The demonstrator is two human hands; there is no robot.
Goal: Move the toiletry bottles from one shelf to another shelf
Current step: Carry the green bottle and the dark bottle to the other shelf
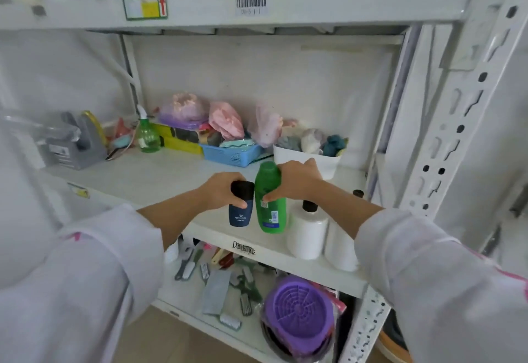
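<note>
My left hand (pixel 221 191) grips a small dark blue bottle (pixel 241 214) with a black cap near the front edge of the middle shelf (pixel 160 180). Right beside it, my right hand (pixel 297 182) holds a taller green bottle (pixel 270 208) around its upper half. Both bottles stand upright, their bases at the shelf's front edge. Two white bottles with black caps (pixel 307 231) stand just right of the green one, under my right forearm; the second is partly hidden.
At the back of the middle shelf are a green spray bottle (pixel 148 137), a blue basket (pixel 233 155), a white tub (pixel 311 160) and bagged items. The lower shelf holds brushes (pixel 217 280) and a purple round lid (pixel 298 308). A white upright post (pixel 445 140) stands at right.
</note>
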